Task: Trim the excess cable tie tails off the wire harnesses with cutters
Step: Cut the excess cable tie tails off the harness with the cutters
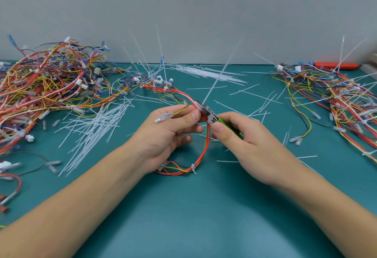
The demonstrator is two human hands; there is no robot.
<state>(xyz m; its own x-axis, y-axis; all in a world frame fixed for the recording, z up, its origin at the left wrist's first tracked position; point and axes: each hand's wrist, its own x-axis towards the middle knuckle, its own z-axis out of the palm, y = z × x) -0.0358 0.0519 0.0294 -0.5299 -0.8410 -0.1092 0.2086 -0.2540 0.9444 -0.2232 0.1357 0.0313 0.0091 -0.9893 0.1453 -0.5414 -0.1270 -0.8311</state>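
At the centre of the frame a cable tie tail [219, 78] — long, white, slanting up toward the upper right — rises from the wire harness [201, 155], a loop of red, orange and yellow wires that hangs from the hands down to the bench [204, 206]. The cutters [206, 111] sit at the foot of that tail, the metal head right against the harness; whether the blades have closed on the tail cannot be told. The right hand [251, 145] grips the green handles, its fingers [219, 128] curled round them with the thumb toward the head. The left hand [163, 135] holds the harness just beside the cutters, thumb and fingers pinching the wires, and a clear-sleeved terminal on a yellow wire pokes out to the left over the knuckles. A second tie [193, 168] lower on the loop carries only a short stub.

Cut tails [93, 127] lie scattered left of centre. A heap of harnesses [44, 86] fills the upper left; another heap [336, 98], long tails sticking up, lies at the right. An orange object [336, 65] lies at the far right edge of the bench.
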